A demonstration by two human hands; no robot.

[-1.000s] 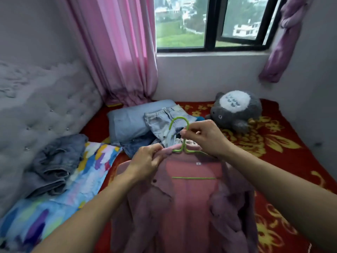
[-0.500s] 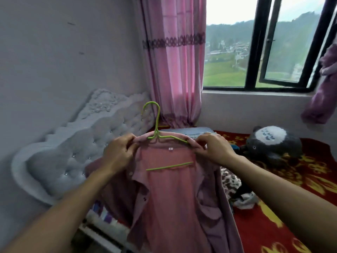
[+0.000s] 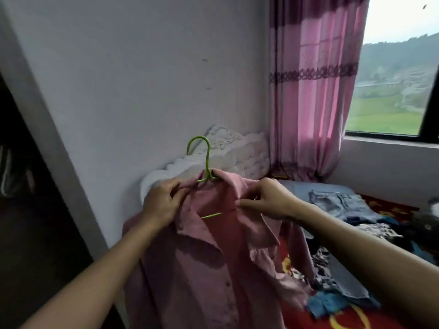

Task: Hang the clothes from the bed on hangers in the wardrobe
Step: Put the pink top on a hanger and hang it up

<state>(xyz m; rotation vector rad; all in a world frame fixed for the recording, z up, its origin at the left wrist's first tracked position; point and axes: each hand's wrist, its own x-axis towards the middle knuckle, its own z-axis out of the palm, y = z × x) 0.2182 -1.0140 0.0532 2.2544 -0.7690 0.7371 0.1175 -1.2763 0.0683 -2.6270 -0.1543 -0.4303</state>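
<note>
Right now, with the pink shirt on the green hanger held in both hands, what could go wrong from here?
1. The left hand and right hand both grip the pink shirt, not the green hanger; the hanger could slip out.
2. The shirt hangs open, collar lopsided, so one shoulder might slide off.
3. Its sleeve trails by the clothes on the bed and might drag one along.

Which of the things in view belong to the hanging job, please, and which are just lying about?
Job: pink button-front cloth shirt, thin green plastic hanger inside it, left hand and right hand gripping the shirt, faded blue denim jeans.
Lying about: pink striped curtain, white tufted headboard, pale blue pillow.
</note>
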